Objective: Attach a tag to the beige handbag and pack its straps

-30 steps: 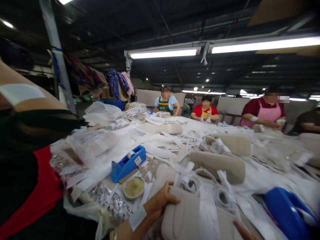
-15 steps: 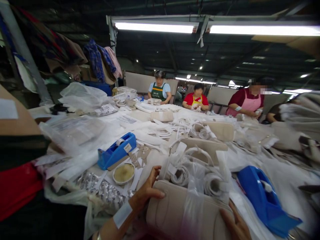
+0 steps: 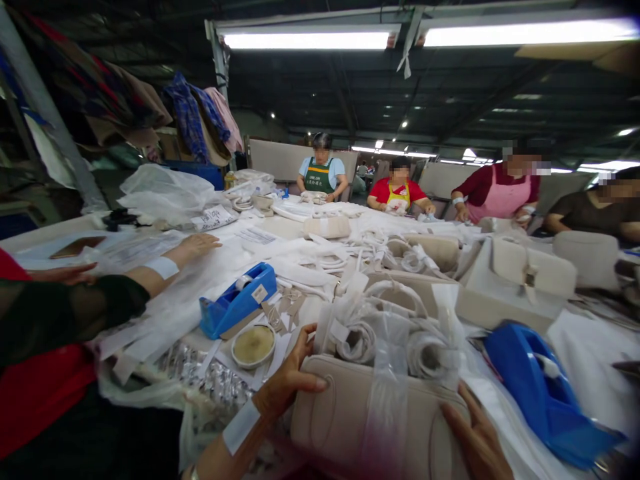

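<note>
Between my two hands stands a beige handbag (image 3: 345,417), upright at the table's near edge. My left hand (image 3: 293,380) grips its upper left corner, thumb on the front and fingers behind. On the lower right side my right hand (image 3: 475,430) presses against the bag, fingers along its edge. A clear plastic strip (image 3: 390,393) runs down the bag's middle. Behind its top edge sit two rolled, wrapped straps (image 3: 355,343) and a wrapped curved handle (image 3: 400,290). The bag's lower part is cut off by the frame.
Blue tape dispensers stand on the left (image 3: 237,300) and right (image 3: 545,393). A round dish (image 3: 253,345) lies near my left hand. A white box (image 3: 483,287) with a beige bag is at right. A co-worker's arm (image 3: 170,260) reaches in from the left; several people work across the table.
The co-worker at left has reached an arm over the table, and the plastic-wrapped package there is gone. At right, a white box and bag now show. My hands keep holding the handbag.
</note>
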Demonstrator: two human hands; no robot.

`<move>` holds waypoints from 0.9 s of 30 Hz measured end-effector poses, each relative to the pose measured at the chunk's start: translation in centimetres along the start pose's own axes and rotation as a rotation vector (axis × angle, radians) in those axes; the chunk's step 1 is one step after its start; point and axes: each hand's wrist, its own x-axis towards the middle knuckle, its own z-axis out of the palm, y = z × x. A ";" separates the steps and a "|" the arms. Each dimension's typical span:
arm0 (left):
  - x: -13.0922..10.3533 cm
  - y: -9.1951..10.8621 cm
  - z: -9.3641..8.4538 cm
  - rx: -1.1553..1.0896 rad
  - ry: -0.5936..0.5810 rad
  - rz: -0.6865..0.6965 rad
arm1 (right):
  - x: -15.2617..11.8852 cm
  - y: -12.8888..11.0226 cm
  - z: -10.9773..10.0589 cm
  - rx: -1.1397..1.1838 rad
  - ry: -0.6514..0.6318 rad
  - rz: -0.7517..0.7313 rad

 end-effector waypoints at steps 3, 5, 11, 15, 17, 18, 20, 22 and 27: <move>-0.4 -0.2 -0.6 0.017 0.051 0.004 | -0.2 -0.5 0.8 0.101 -0.095 0.061; -0.6 -0.4 -0.8 0.012 0.093 0.021 | -0.4 -1.0 1.3 0.147 -0.127 0.067; -0.2 -1.1 -1.0 -0.001 0.196 -0.013 | 0.3 -1.3 2.3 0.225 -0.192 0.120; 0.6 -1.5 -1.2 0.042 0.219 -0.054 | 1.2 -0.7 2.8 0.246 -0.247 0.149; 0.9 -1.6 -1.3 0.052 0.228 -0.077 | 1.6 -0.4 3.0 0.264 -0.278 0.174; 1.0 -1.6 -1.4 0.051 0.231 -0.088 | 1.7 -0.4 3.0 0.269 -0.291 0.183; 1.1 -1.7 -1.4 0.050 0.238 -0.108 | 1.9 -0.3 3.0 0.269 -0.312 0.181; 1.1 -1.6 -1.3 0.058 0.252 -0.114 | 1.9 -0.4 3.0 0.246 -0.321 0.155; 1.0 -1.4 -0.6 0.106 0.311 -0.119 | 1.6 -0.5 3.0 0.182 -0.232 0.111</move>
